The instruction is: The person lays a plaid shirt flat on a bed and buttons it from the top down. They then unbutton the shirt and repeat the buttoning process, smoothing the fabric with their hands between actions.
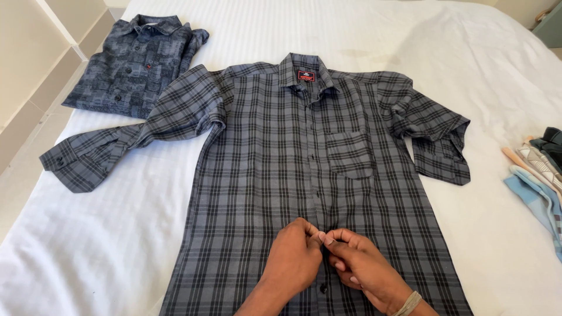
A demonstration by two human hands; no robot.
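From the head camera, a grey plaid shirt lies face up and spread flat on a white bed, so its button strip runs straight up from the hands and is easy to work along. The left hand and the right hand meet on that strip low on the shirt, fingertips touching, each pinched shut on the shirt's front edge at a button, probably to bring the two edges together. Beyond the hands the buttons up to the collar appear closed; one dark button sits just below them. Both sleeves lie out to the sides. Far beyond the left hand rests a folded patterned shirt; well off to the right is a pile of folded clothes.
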